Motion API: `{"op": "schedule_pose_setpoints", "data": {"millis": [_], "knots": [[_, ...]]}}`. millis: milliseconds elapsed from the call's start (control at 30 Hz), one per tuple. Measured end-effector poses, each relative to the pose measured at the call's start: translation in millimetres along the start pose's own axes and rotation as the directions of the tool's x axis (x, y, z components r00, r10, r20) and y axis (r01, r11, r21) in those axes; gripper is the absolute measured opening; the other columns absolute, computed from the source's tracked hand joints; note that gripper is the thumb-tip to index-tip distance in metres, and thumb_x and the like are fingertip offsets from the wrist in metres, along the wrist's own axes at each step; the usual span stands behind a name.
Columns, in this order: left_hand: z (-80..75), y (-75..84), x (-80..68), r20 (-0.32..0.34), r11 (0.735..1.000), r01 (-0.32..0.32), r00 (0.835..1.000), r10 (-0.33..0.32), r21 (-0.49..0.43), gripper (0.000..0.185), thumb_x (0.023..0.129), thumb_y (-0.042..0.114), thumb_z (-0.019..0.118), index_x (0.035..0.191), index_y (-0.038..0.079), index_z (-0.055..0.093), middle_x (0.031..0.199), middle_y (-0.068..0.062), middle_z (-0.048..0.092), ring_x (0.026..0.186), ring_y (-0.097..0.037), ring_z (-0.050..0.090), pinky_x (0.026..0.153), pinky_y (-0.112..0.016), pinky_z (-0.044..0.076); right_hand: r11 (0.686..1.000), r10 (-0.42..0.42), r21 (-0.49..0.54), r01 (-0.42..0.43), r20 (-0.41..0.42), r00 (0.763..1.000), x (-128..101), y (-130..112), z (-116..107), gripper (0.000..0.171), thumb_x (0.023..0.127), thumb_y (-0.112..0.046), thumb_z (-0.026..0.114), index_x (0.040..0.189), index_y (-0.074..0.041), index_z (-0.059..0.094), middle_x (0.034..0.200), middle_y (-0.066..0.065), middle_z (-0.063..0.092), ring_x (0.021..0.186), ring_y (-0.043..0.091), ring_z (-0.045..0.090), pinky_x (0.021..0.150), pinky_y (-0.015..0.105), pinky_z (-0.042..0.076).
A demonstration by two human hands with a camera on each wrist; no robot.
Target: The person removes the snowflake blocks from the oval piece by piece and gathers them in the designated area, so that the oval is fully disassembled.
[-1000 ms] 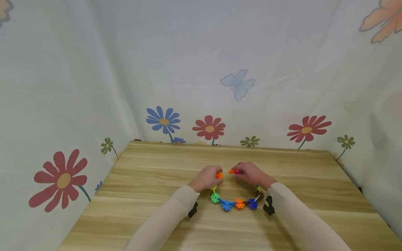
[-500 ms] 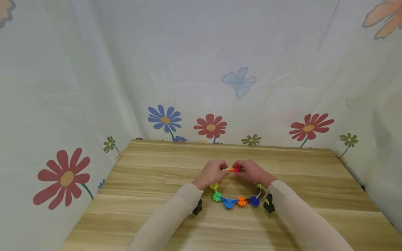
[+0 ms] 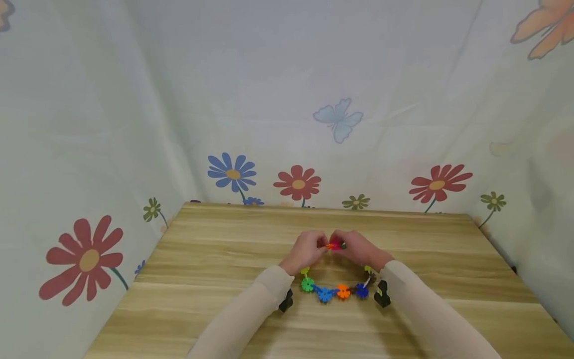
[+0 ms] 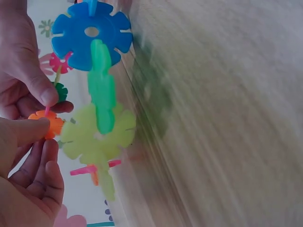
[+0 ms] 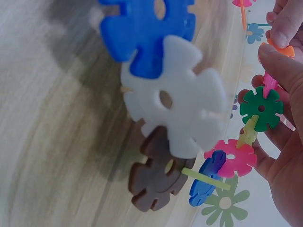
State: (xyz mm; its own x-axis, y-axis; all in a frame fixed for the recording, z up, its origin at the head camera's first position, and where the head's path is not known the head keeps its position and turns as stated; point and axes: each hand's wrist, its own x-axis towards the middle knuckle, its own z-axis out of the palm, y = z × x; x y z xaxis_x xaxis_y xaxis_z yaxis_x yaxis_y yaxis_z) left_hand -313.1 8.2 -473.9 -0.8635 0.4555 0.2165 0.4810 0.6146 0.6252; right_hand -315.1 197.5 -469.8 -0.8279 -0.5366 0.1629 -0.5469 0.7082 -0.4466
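Interlocking plastic flower discs form a looped chain, with a green disc (image 3: 308,284), a light blue disc (image 3: 325,294) and an orange disc (image 3: 343,291) along its near side. At the far side my left hand (image 3: 307,251) pinches another orange disc (image 4: 53,124) between thumb and fingers. Close against it, my right hand (image 3: 356,248) grips an edge-on pink disc (image 5: 270,84) that meets this orange one. Below the right thumb hang a dark green disc (image 5: 261,109) and a flat pink disc (image 5: 232,158). Fingers partly hide the join.
The chain's near part lies on a wood-grain table (image 3: 224,229). White and brown discs show large in the right wrist view: the white disc (image 5: 189,109) overlaps the brown disc (image 5: 158,175). Behind the table hangs a flower-printed curtain (image 3: 269,99).
My left hand has moved right toward the right hand, closing the gap between them. Its fingers now meet the orange disc beside the right hand's pink one. The near chain stays about in place.
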Motion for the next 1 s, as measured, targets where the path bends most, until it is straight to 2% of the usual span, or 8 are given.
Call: {"op": "schedule_pose_setpoints", "data": {"millis": [133, 333, 433, 667, 1000], "knots": [[0.4, -1.0, -3.5, 0.002, 0.999, 0.032, 1.000, -0.032, -0.024, 0.004, 0.087, 0.012, 0.070, 0.084, 0.011, 0.067, 0.079, 0.008, 0.062, 0.071, -0.006, 0.055, 0.067, -0.020, 0.048, 1.000, 0.013, 0.003, -0.013, 0.015, 1.000, -1.6, -3.0, 1.1, 0.021, 0.084, -0.019, 0.073, 0.101, -0.013, 0.061, 0.091, -0.004, 0.064, 0.082, 0.013, 0.059, 0.078, 0.034, 0.049], [-2.2, 0.6, -5.4, -0.009, 0.998, 0.039, 0.999, -0.039, -0.046, 0.004, 0.087, 0.012, 0.070, 0.084, 0.011, 0.067, 0.080, 0.006, 0.063, 0.070, -0.007, 0.056, 0.065, -0.022, 0.048, 1.000, 0.011, -0.014, -0.011, 0.002, 1.000, -2.9, -3.2, -1.5, 0.029, 0.083, -0.019, 0.074, 0.107, -0.007, 0.062, 0.096, 0.002, 0.066, 0.086, 0.019, 0.061, 0.080, 0.038, 0.050], [-3.5, -0.6, -5.0, -0.014, 0.999, 0.036, 0.999, -0.036, -0.033, 0.004, 0.087, 0.013, 0.070, 0.085, 0.010, 0.067, 0.080, 0.006, 0.063, 0.071, -0.007, 0.055, 0.065, -0.022, 0.048, 1.000, 0.021, -0.021, -0.021, 0.017, 1.000, -3.0, -2.5, -3.7, 0.029, 0.084, -0.020, 0.074, 0.108, -0.007, 0.063, 0.097, 0.002, 0.066, 0.087, 0.018, 0.061, 0.081, 0.038, 0.049], [-5.0, 0.9, -1.9, -0.006, 1.000, 0.013, 1.000, -0.013, -0.005, 0.005, 0.086, 0.011, 0.071, 0.084, 0.011, 0.066, 0.079, 0.005, 0.062, 0.070, -0.008, 0.054, 0.064, -0.021, 0.046, 0.999, -0.020, -0.046, 0.021, 0.022, 1.000, -3.8, 0.8, -9.4, 0.027, 0.083, -0.020, 0.075, 0.106, -0.009, 0.066, 0.095, -0.001, 0.067, 0.086, 0.015, 0.062, 0.079, 0.036, 0.050], [1.6, 6.2, 1.8, -0.002, 0.998, -0.026, 1.000, 0.026, -0.054, 0.007, 0.084, 0.008, 0.072, 0.082, 0.010, 0.065, 0.081, 0.002, 0.064, 0.073, -0.011, 0.057, 0.065, -0.021, 0.047, 0.996, -0.081, -0.041, 0.081, 0.009, 0.997, -6.2, -0.6, -10.4, 0.026, 0.082, -0.016, 0.075, 0.106, -0.011, 0.067, 0.094, -0.003, 0.068, 0.083, 0.014, 0.062, 0.077, 0.035, 0.051]]}}
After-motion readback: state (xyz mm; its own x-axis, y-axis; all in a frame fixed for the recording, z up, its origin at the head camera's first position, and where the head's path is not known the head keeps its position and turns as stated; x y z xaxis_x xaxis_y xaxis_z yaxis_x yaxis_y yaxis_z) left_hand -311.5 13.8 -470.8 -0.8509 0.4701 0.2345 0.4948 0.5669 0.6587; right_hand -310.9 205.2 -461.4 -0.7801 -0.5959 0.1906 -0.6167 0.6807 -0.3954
